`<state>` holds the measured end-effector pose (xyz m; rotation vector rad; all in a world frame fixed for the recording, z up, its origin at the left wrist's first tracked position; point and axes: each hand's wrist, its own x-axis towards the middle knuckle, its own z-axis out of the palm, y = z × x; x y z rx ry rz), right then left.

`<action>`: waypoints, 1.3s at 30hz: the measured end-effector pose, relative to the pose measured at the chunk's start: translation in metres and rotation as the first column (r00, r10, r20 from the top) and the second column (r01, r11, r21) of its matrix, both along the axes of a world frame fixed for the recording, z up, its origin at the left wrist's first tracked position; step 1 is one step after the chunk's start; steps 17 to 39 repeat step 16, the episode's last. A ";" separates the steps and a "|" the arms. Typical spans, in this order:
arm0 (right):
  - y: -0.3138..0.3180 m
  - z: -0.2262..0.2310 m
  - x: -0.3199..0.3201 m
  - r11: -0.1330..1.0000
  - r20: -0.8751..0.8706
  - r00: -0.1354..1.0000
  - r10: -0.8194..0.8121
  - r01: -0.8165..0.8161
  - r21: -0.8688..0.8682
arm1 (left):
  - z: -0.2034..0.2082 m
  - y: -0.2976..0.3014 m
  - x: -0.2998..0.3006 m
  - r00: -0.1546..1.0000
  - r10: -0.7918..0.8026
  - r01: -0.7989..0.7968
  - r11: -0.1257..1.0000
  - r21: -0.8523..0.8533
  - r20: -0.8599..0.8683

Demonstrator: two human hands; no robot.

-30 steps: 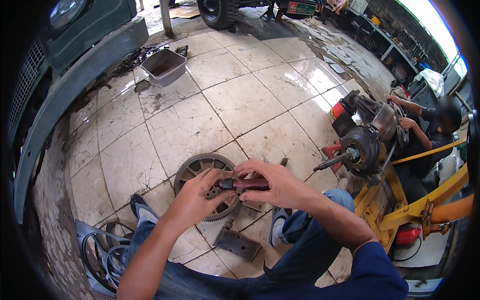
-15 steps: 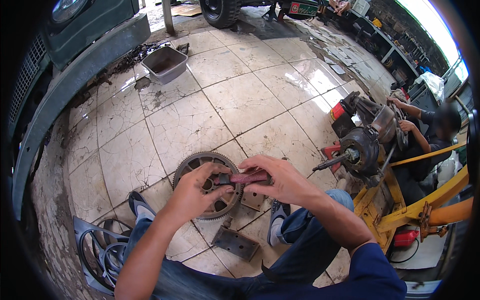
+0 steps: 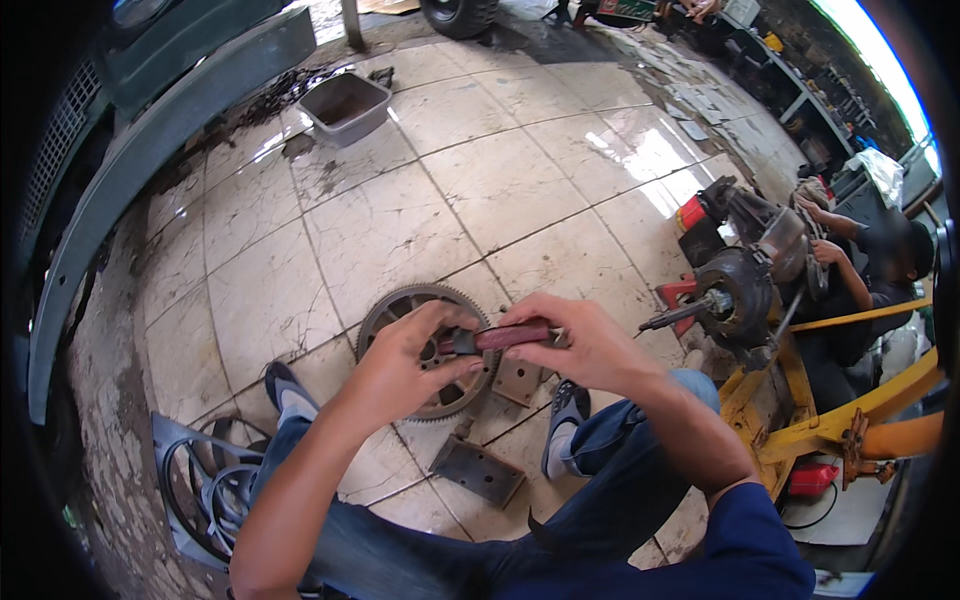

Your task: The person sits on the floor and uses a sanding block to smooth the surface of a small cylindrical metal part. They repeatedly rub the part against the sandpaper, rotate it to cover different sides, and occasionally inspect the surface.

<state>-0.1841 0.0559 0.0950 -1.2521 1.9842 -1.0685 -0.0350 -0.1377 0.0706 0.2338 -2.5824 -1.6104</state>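
Observation:
Both my hands meet over a large toothed gear wheel (image 3: 403,304) lying on the tiled floor. Between them is a reddish-brown strip of sandpaper (image 3: 512,336), folded around a small dark metal part (image 3: 463,343). My left hand (image 3: 400,362) pinches the dark part's left end between thumb and fingers. My right hand (image 3: 585,345) grips the strip at its right side, thumb below and fingers above. The fingers hide much of the part's shape. Beneath the hands, a rusty metal block with holes (image 3: 519,380) lies beside the gear. Another drilled block (image 3: 480,474) is nearer my legs.
A grey basin (image 3: 348,118) stands farther off at left, near a vehicle's bumper (image 3: 150,150). Left of my foot lies a metal frame with rings (image 3: 200,490). At right, a greasy axle assembly (image 3: 745,290) rests by a yellow stand (image 3: 770,400), with a co-worker (image 3: 875,265) handling it.
The view has shifted slightly, so the floor things sit a little differently. My hands still hold the strip and the dark part together, with the strip turned slightly between my fingers.

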 end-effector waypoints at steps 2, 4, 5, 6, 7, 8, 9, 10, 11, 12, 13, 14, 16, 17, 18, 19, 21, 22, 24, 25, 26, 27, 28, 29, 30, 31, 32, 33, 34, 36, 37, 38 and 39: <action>0.003 0.003 0.000 0.998 0.025 1.000 -0.014 0.012 0.058 | 0.004 0.003 -0.001 1.000 -0.022 0.022 0.999 -0.036 0.001; 0.003 -0.001 0.000 0.995 0.251 0.967 -0.053 0.030 0.098 | 0.005 0.004 -0.003 0.999 -0.039 0.040 0.999 -0.032 0.009; 0.003 -0.003 0.001 0.992 0.358 0.930 -0.077 0.036 0.120 | 0.005 0.004 -0.002 0.999 -0.035 0.035 0.999 -0.032 -0.002; 0.003 -0.006 0.000 0.995 0.447 0.892 -0.074 0.035 0.095 | 0.004 0.005 -0.001 0.999 -0.033 0.032 0.999 -0.031 -0.017; 0.002 -0.006 0.000 0.993 0.460 0.884 -0.081 0.029 0.119 | 0.004 0.005 0.000 0.999 -0.031 0.030 0.999 -0.031 -0.031; 0.000 -0.004 0.000 0.990 0.473 0.876 -0.090 0.025 0.142 | 0.003 0.004 0.000 0.999 -0.030 0.030 0.999 -0.043 -0.016; 0.000 -0.003 0.000 0.986 0.480 0.872 -0.101 0.023 0.165 | 0.004 0.003 -0.001 0.999 -0.032 0.031 0.998 -0.054 -0.008; 0.000 -0.004 0.001 0.991 0.458 0.884 -0.094 0.037 0.131 | 0.004 0.003 -0.001 0.999 -0.034 0.034 0.997 -0.064 0.001; 0.000 -0.005 0.003 0.994 0.435 0.896 -0.088 0.051 0.097 | 0.004 0.003 -0.002 1.000 -0.027 0.027 0.999 -0.033 0.014; 0.000 -0.006 0.004 0.996 0.413 0.907 -0.082 0.063 0.061 | 0.005 0.004 -0.003 0.999 -0.018 0.018 1.000 -0.002 0.029; 0.000 -0.007 0.004 0.997 0.387 0.919 -0.073 0.069 0.024 | 0.005 0.004 -0.003 0.999 -0.011 0.010 1.000 0.028 0.044; 0.000 -0.008 0.004 0.997 0.359 0.931 -0.065 0.074 -0.013 | 0.005 0.005 -0.004 0.999 -0.008 0.005 0.999 0.047 0.048; -0.001 -0.009 0.005 0.996 0.332 0.942 -0.054 0.075 -0.048 | 0.002 0.004 -0.004 0.998 0.003 -0.008 0.997 0.083 0.056; -0.001 -0.009 0.005 0.996 0.332 0.942 -0.054 0.075 -0.048 | 0.002 0.004 -0.004 0.998 0.003 -0.008 0.997 0.083 0.056; -0.001 -0.009 0.005 0.996 0.332 0.942 -0.054 0.075 -0.048 | 0.002 0.004 -0.004 0.998 0.003 -0.008 0.997 0.083 0.056; -0.001 -0.009 0.005 0.996 0.332 0.942 -0.054 0.075 -0.048 | 0.002 0.004 -0.004 0.998 0.003 -0.008 0.997 0.083 0.056; -0.001 -0.009 0.005 0.996 0.332 0.942 -0.054 0.075 -0.048 | 0.002 0.004 -0.004 0.998 0.003 -0.008 0.997 0.083 0.056; -0.001 -0.009 0.005 0.996 0.332 0.942 -0.054 0.075 -0.048 | 0.002 0.004 -0.004 0.998 0.003 -0.008 0.997 0.083 0.056; -0.001 -0.009 0.005 0.996 0.332 0.942 -0.054 0.075 -0.048 | 0.002 0.004 -0.004 0.998 0.003 -0.008 0.997 0.083 0.056; -0.001 -0.009 0.005 0.996 0.332 0.942 -0.054 0.075 -0.048 | 0.002 0.004 -0.004 0.998 0.003 -0.008 0.997 0.083 0.056; -0.001 -0.009 0.005 0.996 0.332 0.942 -0.054 0.075 -0.048 | 0.002 0.004 -0.004 0.998 0.003 -0.008 0.997 0.083 0.056; -0.001 -0.009 0.005 0.996 0.332 0.942 -0.054 0.075 -0.048 | 0.002 0.004 -0.004 0.998 0.003 -0.008 0.997 0.083 0.056; -0.001 -0.009 0.005 0.996 0.332 0.942 -0.054 0.075 -0.048 | 0.002 0.004 -0.004 0.998 0.003 -0.008 0.997 0.083 0.056; -0.001 -0.009 0.005 0.996 0.332 0.942 -0.054 0.075 -0.048 | 0.002 0.004 -0.004 0.998 0.003 -0.008 0.997 0.083 0.056; -0.001 -0.009 0.005 0.996 0.332 0.942 -0.054 0.075 -0.048 | 0.002 0.004 -0.004 0.998 0.003 -0.008 0.997 0.083 0.056; -0.001 -0.009 0.005 0.996 0.332 0.942 -0.054 0.075 -0.048 | 0.002 0.004 -0.004 0.998 0.003 -0.008 0.997 0.083 0.056; -0.001 -0.009 0.005 0.996 0.332 0.942 -0.054 0.075 -0.048 | 0.002 0.004 -0.004 0.998 0.003 -0.008 0.997 0.083 0.056; -0.001 -0.009 0.005 0.996 0.332 0.942 -0.054 0.075 -0.048 | 0.002 0.004 -0.004 0.998 0.003 -0.008 0.997 0.083 0.056; -0.001 -0.009 0.005 0.996 0.332 0.942 -0.054 0.075 -0.048 | 0.002 0.004 -0.004 0.998 0.003 -0.008 0.997 0.083 0.056; -0.001 -0.009 0.005 0.996 0.332 0.942 -0.054 0.075 -0.048 | 0.002 0.004 -0.004 0.998 0.003 -0.008 0.997 0.083 0.056; -0.001 -0.009 0.005 0.996 0.332 0.942 -0.054 0.075 -0.048 | 0.002 0.004 -0.004 0.998 0.003 -0.008 0.997 0.083 0.056; -0.001 -0.009 0.005 0.996 0.332 0.942 -0.054 0.075 -0.048 | 0.002 0.004 -0.004 0.998 0.003 -0.008 0.997 0.083 0.056; -0.001 -0.009 0.005 0.996 0.332 0.942 -0.054 0.075 -0.048 | 0.002 0.004 -0.004 0.998 0.003 -0.008 0.997 0.083 0.056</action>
